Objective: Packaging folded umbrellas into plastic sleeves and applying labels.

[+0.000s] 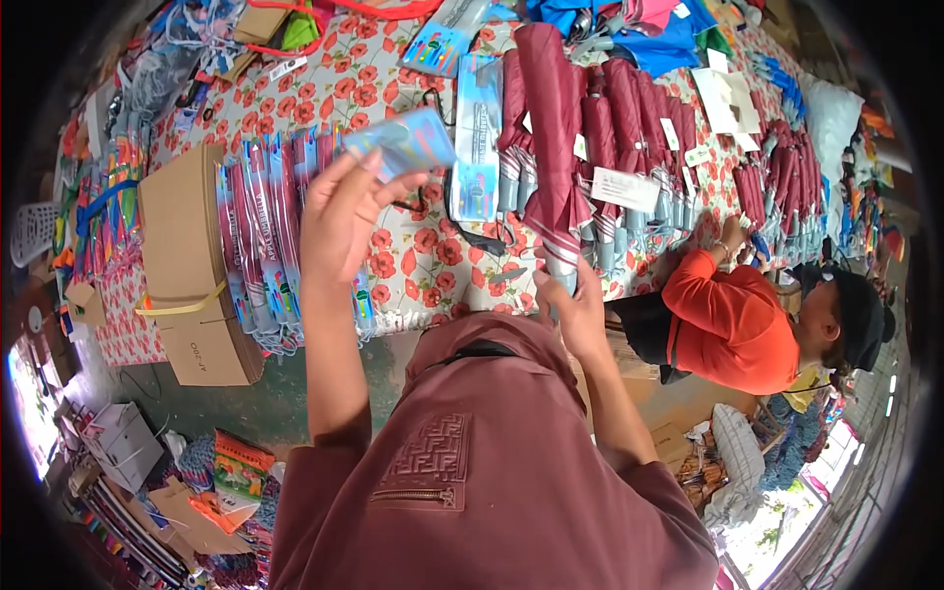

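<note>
My right hand (578,307) is closed round the grey handle end of a maroon folded umbrella (548,108), which points away from me with a white tag hanging beside it. Raised over the table at the left, my left hand (342,211) pinches a blue printed plastic sleeve (408,143), somewhat blurred. Below and left of that hand lies a row of maroon umbrellas in printed clear sleeves (258,231). Flat blue-and-white sleeves (477,143) lie between my hands. Several more maroon umbrellas (624,98) with grey handles lie just right of the held one.
The table has a red-flowered cloth (433,265). A cardboard box (182,236) stands at the left by packed multicoloured umbrellas (118,197). To the right, a person in a red top (733,320) works beside another maroon umbrella pile (787,177). White cards (726,98) lie at the back right.
</note>
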Tool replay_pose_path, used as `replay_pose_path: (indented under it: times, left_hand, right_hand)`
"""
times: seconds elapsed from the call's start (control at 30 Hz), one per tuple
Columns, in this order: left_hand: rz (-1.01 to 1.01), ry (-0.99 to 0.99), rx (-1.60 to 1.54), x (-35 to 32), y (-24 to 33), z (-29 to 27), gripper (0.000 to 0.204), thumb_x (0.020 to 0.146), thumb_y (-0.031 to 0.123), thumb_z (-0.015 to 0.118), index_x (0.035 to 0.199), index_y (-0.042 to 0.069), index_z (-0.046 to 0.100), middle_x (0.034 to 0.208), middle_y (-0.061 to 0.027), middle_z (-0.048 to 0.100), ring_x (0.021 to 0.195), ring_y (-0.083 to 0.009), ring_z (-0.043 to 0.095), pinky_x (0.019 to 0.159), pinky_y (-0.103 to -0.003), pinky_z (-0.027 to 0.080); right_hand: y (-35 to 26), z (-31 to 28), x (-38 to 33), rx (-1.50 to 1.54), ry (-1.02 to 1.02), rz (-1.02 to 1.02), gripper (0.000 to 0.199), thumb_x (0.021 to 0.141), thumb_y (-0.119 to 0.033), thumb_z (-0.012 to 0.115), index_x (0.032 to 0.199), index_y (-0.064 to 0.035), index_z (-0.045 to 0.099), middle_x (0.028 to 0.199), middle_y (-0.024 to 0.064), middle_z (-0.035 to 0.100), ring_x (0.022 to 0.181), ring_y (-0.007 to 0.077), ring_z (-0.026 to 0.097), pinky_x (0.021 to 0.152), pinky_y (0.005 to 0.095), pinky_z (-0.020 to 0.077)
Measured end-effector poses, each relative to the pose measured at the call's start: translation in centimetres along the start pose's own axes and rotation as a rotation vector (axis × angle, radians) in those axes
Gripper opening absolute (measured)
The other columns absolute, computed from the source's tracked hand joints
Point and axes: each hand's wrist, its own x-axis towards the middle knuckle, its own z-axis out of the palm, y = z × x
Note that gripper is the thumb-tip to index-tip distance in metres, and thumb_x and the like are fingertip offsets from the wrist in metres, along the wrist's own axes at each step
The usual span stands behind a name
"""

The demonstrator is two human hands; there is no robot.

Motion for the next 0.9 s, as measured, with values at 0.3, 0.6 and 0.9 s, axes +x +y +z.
replay_pose_path:
  times: [0.3,0.6,0.9]
  left_hand:
    - [0.289,-0.073,0.032,1.3,5.6,4.0,0.014,0.102,0.004,0.055,0.108,-0.004,0.065,0.102,-0.0113,0.07,0.091,-0.019,0.068,0.095,-0.043,0.059]
    - [0.437,0.082,0.161,1.7,8.3,7.5,0.015,0.098,0.01,0.066,0.104,-0.004,0.067,0.091,-0.0101,0.071,0.082,-0.0136,0.068,0.077,-0.026,0.06]
    - [0.41,0.07,0.079,1.6,7.4,6.1,0.018,0.091,0.011,0.077,0.099,-0.002,0.069,0.085,-0.0076,0.071,0.07,-0.01,0.065,0.068,-0.02,0.054]
  right_hand:
    - [-1.4,-2.1,-5.6,-0.592,0.148,-0.503,0.011,0.088,-0.008,0.071,0.093,0.0005,0.066,0.068,0.0017,0.06,0.055,0.0125,0.043,0.053,0.0269,0.0397]
    - [-2.1,-3.5,-6.9,-0.818,0.085,-0.838,0.021,0.07,-0.003,0.072,0.09,0.0006,0.066,0.066,0.007,0.06,0.052,0.0189,0.044,0.051,0.03,0.0398]
    - [-2.5,-4.0,-6.5,-0.887,0.113,-0.758,0.032,0.067,-0.003,0.073,0.097,0.0054,0.067,0.077,0.0136,0.067,0.057,0.0258,0.055,0.057,0.0324,0.0483]
